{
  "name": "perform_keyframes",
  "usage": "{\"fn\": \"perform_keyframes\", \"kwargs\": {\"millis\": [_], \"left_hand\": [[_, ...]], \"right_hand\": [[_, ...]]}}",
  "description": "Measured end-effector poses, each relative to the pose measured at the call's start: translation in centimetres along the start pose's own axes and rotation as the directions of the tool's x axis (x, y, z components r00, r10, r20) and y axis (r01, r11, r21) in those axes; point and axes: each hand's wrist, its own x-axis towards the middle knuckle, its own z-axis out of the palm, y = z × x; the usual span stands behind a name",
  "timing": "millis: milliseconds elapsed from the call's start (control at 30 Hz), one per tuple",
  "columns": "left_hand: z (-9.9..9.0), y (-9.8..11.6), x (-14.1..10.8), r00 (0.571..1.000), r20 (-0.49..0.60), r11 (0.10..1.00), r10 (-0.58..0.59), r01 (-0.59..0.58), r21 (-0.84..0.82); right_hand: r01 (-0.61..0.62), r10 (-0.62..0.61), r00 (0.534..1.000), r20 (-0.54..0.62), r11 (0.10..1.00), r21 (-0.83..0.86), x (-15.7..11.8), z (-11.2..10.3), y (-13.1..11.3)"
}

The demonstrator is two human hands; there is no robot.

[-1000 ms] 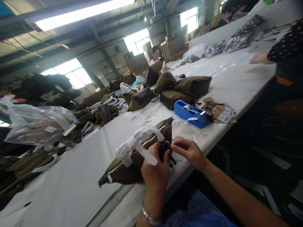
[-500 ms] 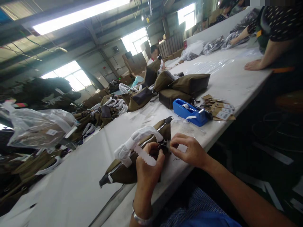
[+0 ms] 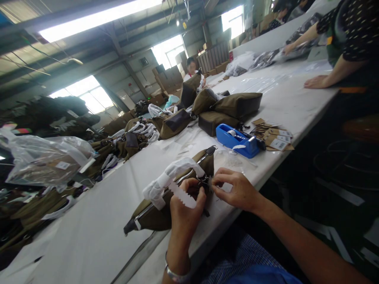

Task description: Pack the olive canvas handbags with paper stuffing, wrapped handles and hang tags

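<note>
Fingers (image 3: 221, 173) of the right hand (image 3: 241, 194) are drawn into a pinch, thumb and forefinger tips together just beside the dark fittings (image 3: 203, 179) at one end of a white-wrapped handle (image 3: 174, 167); whether something thin is caught between those tips is too small to tell; the left hand (image 3: 185, 217) has its thumb and forefinger closed on the same fittings, and a white toothed strip (image 3: 182, 195) crosses in front of it, apparently joined to the wrapping; the olive bag (image 3: 160, 221) that carries the handle rests on the white table (image 3: 97, 221) directly before the person, slanting across the view, with the zip (image 3: 145, 211) along its top seemingly drawn shut; as far as can be judged, the wrapping on the handle is complete and the zip is dealt with, while the fittings are the part in hand and look unfinished, since both hands are busy there; how much remains on them cannot be told, because the left hand hides part of them; no brown card tag can be made out on this bag, and several brown card tags (image 3: 276, 137) lie near the table edge, next to a blue tape dispenser (image 3: 237, 141), neither of them touched by the hands; beyond the dispenser sit other olive bags (image 3: 237, 105) in a heap, and farther off a co-worker's hand (image 3: 316, 82) rests on the table.
</note>
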Motion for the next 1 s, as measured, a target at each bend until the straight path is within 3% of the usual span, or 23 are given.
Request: {"fn": "perform_keyframes", "kwargs": {"millis": [267, 433, 667, 833, 1000], "left_hand": [[-0.1, -0.6, -0.2, 1.0, 0.024, 1.0, 0.006, -0.006, 0.005], [0.0, -0.7, -0.2, 1.0, -0.02, 1.0, -0.011, 0.011, 0.007], [0.1, -0.9, -0.2, 1.0, -0.026, 1.0, -0.012, 0.012, -0.005], [0.0, -0.9, -0.2, 1.0, -0.027, 1.0, 0.001, -0.001, -0.004], [0.0, -0.8, -0.1, 0.998, -0.038, 0.999, 0.039, -0.038, 0.031]], "right_hand": [[-0.038, 0.039, 0.997, -0.059, 0.999, 0.025, 0.1, 0.9, -0.3], [-0.074, 0.076, 0.994, -0.072, 0.997, 0.032, -0.3, 1.4, -0.1], [-0.131, 0.134, 0.977, -0.169, 0.991, 0.026, -0.9, 1.9, -0.5], [-0.133, 0.133, 0.979, -0.152, 0.991, 0.009, -0.9, 2.0, -0.8], [-0.099, 0.099, 0.994, -0.05, 0.995, 0.001, -1.0, 1.6, -0.7]]}}
